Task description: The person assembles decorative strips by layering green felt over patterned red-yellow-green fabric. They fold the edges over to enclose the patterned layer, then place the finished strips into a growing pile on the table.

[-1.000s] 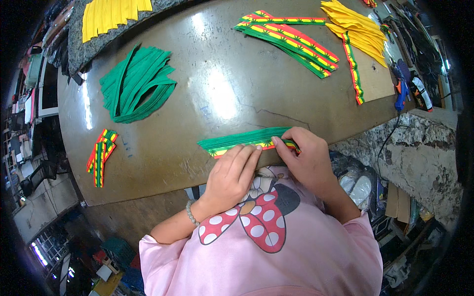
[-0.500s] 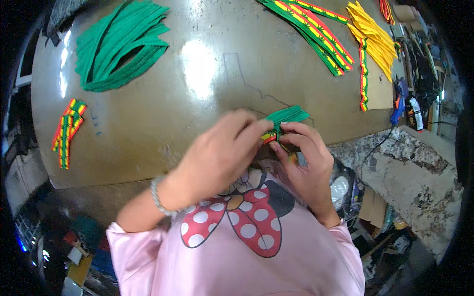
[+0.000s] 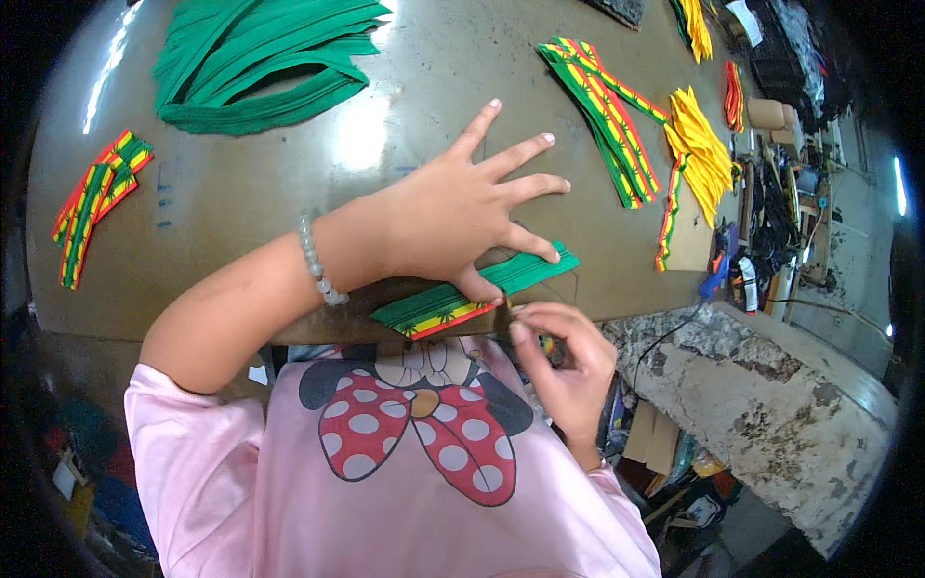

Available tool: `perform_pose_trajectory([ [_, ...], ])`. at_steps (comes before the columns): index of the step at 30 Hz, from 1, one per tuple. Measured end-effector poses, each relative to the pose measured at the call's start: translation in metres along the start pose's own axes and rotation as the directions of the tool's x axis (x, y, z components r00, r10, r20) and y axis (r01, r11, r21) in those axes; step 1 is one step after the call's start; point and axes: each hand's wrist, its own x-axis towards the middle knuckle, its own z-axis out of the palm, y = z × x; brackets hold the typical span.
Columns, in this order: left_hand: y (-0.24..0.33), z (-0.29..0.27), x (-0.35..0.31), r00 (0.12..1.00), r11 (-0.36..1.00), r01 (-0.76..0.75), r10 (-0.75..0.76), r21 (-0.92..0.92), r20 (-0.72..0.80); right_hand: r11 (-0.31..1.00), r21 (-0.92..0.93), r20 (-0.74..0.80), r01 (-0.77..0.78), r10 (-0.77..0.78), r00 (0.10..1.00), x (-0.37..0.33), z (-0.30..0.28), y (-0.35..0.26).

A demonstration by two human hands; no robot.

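Note:
A green zipper strip (image 3: 527, 274) lies slantwise near the table's front edge. Along its near side runs a ribbon (image 3: 445, 316) striped green, yellow and red with dark leaf shapes. My left hand (image 3: 453, 214) is open, fingers spread wide; its thumb presses on the ribbon and its index fingertip rests at the green strip. At the ribbon's right end, my right hand (image 3: 568, 361) is closed in a pinch, thumb against forefinger. The ribbon's tip between those fingers is mostly hidden.
A green zipper bundle (image 3: 279, 72) lies far left, with short striped ribbon pieces (image 3: 94, 207) nearer. More striped strips (image 3: 609, 125) and a yellow bundle (image 3: 699, 154) lie right, near a blue glue gun (image 3: 716, 275). A rough stone-like ledge (image 3: 761, 405) adjoins the table.
My left hand has let go of its pinch and spread flat over the strip. The green strip and ribbon now lie stretched out on the table. My view has shifted.

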Motion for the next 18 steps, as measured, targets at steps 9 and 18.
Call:
perform_pose_trajectory([
  [9,-0.002,0.01,-0.002,0.994,0.999,-0.032,0.035,0.032,-0.1,0.992,-0.049,-0.2,-0.121,0.108,0.974,0.022,0.004,0.023],
  [18,-0.001,0.005,-0.001,1.0,1.0,-0.009,0.009,0.026,-0.001,0.989,-0.064,-0.19,-0.135,0.121,0.974,0.02,0.006,0.037],
])
